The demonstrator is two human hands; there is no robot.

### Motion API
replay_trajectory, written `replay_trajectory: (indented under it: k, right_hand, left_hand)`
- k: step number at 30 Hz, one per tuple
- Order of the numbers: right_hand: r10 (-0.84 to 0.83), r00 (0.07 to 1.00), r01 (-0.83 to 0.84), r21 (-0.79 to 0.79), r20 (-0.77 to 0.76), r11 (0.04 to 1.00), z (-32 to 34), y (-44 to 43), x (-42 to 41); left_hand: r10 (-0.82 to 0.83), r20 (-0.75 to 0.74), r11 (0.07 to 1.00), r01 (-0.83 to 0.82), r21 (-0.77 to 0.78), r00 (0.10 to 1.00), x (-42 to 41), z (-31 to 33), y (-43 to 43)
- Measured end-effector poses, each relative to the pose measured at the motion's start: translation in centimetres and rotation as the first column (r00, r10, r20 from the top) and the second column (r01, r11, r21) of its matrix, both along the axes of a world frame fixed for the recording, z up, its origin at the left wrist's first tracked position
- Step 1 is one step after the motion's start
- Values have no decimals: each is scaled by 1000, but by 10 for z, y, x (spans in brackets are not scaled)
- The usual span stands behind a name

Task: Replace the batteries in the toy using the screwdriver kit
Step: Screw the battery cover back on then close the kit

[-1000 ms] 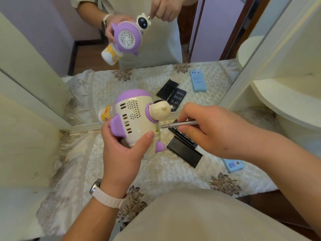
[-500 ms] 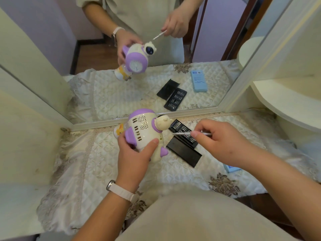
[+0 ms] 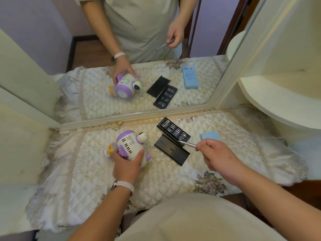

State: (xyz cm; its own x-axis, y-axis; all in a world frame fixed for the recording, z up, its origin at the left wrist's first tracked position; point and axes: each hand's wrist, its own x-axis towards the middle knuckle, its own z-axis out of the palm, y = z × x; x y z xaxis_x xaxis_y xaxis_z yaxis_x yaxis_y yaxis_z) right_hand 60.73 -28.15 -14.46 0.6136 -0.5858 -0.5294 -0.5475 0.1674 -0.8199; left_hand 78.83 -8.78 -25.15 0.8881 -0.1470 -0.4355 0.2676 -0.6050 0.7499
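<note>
A white-and-purple plastic robot toy (image 3: 130,146) lies vent side up on the cream-quilted worktop (image 3: 83,171). The left hand (image 3: 126,165) grips it from the near side, fingers curled round its body. Well apart to the right, the right hand (image 3: 220,155) pinches a slim silver metal screwdriver (image 3: 188,143), tip pointing toward the toy above a black plastic tray of screwdriver bits (image 3: 173,130) and its flat black lid (image 3: 171,152). A pale blue box (image 3: 210,136) sits behind that hand.
</note>
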Motion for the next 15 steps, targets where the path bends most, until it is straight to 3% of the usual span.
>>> replay_trajectory:
  k: [6, 15]
  right_hand:
    - [-10, 1000, 8, 150, 14, 989, -6, -21, -13]
    - [151, 987, -158, 218, 48, 963, -6, -63, -17]
  left_hand:
    - [77, -2, 997, -77, -30, 997, -13, 0, -6]
    - [334, 16, 943, -333, -26, 943, -57, 15, -15]
